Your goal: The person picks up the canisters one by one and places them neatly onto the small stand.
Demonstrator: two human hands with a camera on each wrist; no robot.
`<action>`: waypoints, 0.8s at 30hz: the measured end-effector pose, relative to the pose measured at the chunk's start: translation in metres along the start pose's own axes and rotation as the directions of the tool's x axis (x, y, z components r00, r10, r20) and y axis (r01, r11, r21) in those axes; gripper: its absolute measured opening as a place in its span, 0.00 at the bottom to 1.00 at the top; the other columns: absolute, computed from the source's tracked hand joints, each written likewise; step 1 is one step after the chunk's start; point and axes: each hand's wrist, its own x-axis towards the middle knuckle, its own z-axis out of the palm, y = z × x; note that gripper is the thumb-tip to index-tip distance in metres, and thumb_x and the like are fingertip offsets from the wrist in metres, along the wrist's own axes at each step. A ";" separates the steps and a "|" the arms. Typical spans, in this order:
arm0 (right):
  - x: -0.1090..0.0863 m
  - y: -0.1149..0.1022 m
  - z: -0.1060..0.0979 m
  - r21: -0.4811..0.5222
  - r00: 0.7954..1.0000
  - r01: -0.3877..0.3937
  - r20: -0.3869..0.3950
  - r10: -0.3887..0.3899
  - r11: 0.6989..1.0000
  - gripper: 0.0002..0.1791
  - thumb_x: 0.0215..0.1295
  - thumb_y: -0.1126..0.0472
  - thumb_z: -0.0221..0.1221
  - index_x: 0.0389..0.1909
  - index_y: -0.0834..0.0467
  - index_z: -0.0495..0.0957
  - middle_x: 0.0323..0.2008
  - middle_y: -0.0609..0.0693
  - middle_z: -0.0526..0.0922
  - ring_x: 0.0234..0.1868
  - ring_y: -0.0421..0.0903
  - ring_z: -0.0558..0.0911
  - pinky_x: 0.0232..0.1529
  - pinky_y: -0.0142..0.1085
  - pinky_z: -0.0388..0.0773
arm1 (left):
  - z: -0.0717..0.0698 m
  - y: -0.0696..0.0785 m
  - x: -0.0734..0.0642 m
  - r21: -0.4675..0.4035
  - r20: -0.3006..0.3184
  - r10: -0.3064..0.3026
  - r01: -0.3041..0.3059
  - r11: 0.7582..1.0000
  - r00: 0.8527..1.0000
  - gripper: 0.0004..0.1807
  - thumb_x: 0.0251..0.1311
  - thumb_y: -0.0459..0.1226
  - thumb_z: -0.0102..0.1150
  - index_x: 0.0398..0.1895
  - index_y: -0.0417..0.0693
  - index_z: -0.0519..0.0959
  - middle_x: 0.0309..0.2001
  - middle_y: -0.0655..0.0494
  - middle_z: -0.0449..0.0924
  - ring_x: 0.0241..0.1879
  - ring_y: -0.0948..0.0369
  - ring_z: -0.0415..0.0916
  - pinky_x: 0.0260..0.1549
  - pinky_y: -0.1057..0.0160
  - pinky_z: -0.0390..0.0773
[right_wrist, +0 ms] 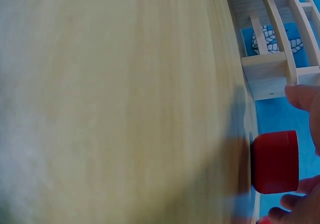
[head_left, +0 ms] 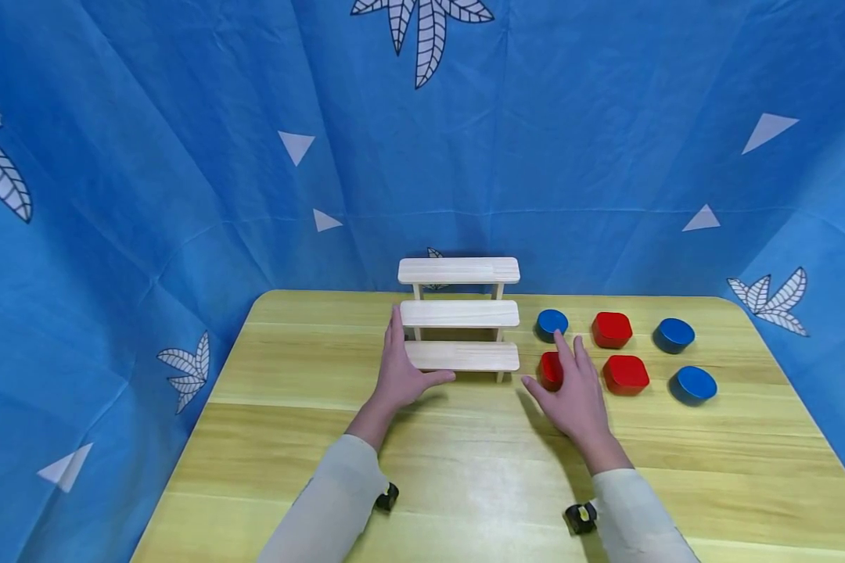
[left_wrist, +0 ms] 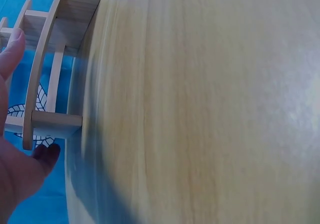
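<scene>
A three-step wooden shelf (head_left: 459, 314) stands near the table's far edge. My left hand (head_left: 400, 377) is at its left end, fingers stretched along the side and thumb in front of the lowest step; the left wrist view shows the shelf end (left_wrist: 57, 121) between thumb and fingers, though firm contact cannot be told. My right hand (head_left: 576, 395) hovers with spread fingers right of the shelf, partly hiding a red rounded block (head_left: 550, 369). In the right wrist view this red block (right_wrist: 275, 162) sits below my thumb, whose tip is close to the shelf's end.
Right of the shelf are blue round blocks (head_left: 552, 321), (head_left: 674, 335), (head_left: 693, 385) and two more red blocks (head_left: 612, 329), (head_left: 626, 374). A blue patterned curtain (head_left: 422, 172) hangs behind the wooden table (head_left: 465, 469).
</scene>
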 end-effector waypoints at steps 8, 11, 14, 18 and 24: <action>-0.001 0.002 0.002 0.020 1.000 -0.002 -0.023 0.002 1.000 0.53 0.58 0.46 0.70 0.79 0.50 0.53 0.75 0.67 0.52 0.70 0.71 0.56 0.55 0.70 0.67 | 0.000 0.001 0.000 -0.039 -0.009 -0.029 0.028 0.999 1.000 0.82 0.32 0.50 0.87 0.78 0.77 0.27 0.80 0.55 0.36 0.76 0.50 0.41 0.68 0.44 0.54; -0.002 0.002 0.001 0.022 0.999 -0.001 -0.032 0.002 1.000 0.50 0.57 0.49 0.71 0.78 0.50 0.56 0.73 0.67 0.54 0.70 0.71 0.57 0.54 0.70 0.68 | -0.001 0.001 0.000 -0.042 -0.014 -0.043 0.042 0.998 0.999 0.81 0.32 0.51 0.86 0.78 0.78 0.27 0.80 0.55 0.37 0.76 0.50 0.42 0.68 0.45 0.55; -0.003 0.001 0.000 0.023 0.999 -0.003 -0.034 0.004 1.000 0.49 0.56 0.51 0.72 0.77 0.52 0.59 0.73 0.67 0.55 0.69 0.70 0.58 0.55 0.69 0.68 | -0.001 0.000 -0.001 -0.047 -0.021 -0.049 0.048 0.998 0.999 0.81 0.32 0.51 0.86 0.78 0.78 0.28 0.80 0.56 0.38 0.76 0.51 0.43 0.68 0.45 0.55; -0.004 0.001 0.000 0.033 0.999 -0.005 -0.037 0.006 0.999 0.48 0.55 0.53 0.73 0.76 0.54 0.61 0.72 0.67 0.57 0.69 0.69 0.59 0.56 0.68 0.68 | -0.001 -0.002 -0.001 -0.068 -0.030 -0.050 0.047 0.997 0.998 0.81 0.31 0.48 0.87 0.78 0.78 0.29 0.79 0.54 0.40 0.75 0.49 0.45 0.68 0.45 0.55; -0.005 0.001 -0.001 0.038 0.999 -0.014 -0.038 0.015 0.999 0.48 0.53 0.56 0.74 0.75 0.55 0.63 0.70 0.67 0.58 0.68 0.69 0.61 0.57 0.67 0.68 | -0.003 -0.004 0.000 -0.168 -0.028 -0.047 0.041 0.985 0.999 0.81 0.31 0.34 0.87 0.79 0.77 0.33 0.77 0.50 0.47 0.70 0.44 0.57 0.64 0.50 0.65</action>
